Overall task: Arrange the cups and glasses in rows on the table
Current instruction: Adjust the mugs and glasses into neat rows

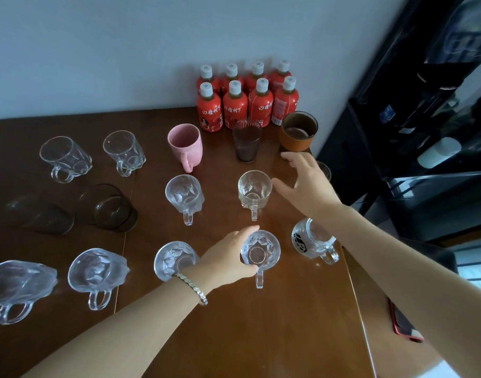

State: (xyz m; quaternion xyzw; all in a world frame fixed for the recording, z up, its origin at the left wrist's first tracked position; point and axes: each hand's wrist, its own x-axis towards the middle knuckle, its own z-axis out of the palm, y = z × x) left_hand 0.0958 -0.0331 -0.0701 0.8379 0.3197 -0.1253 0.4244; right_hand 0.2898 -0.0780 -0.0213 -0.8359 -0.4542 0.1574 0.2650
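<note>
Several clear glass mugs stand in rows on the brown wooden table (234, 323). My left hand (228, 257) grips the rim of a clear faceted mug (261, 253) in the front row. My right hand (307, 184) hovers open, fingers spread, just right of another clear mug (254, 190) and below a brown cup with an orange sleeve (298, 132). A pink mug (185, 144) and a dark ribbed glass (246, 140) stand in the back row. A printed glass mug (313, 238) sits under my right forearm. A small glass behind my right hand is mostly hidden.
Several red bottles with white caps (247, 99) stand against the wall at the back. Two dark tumblers (108, 207) sit at the left. A red-edged phone (404, 323) lies near the table's right edge. A black shelf unit (424, 118) stands to the right.
</note>
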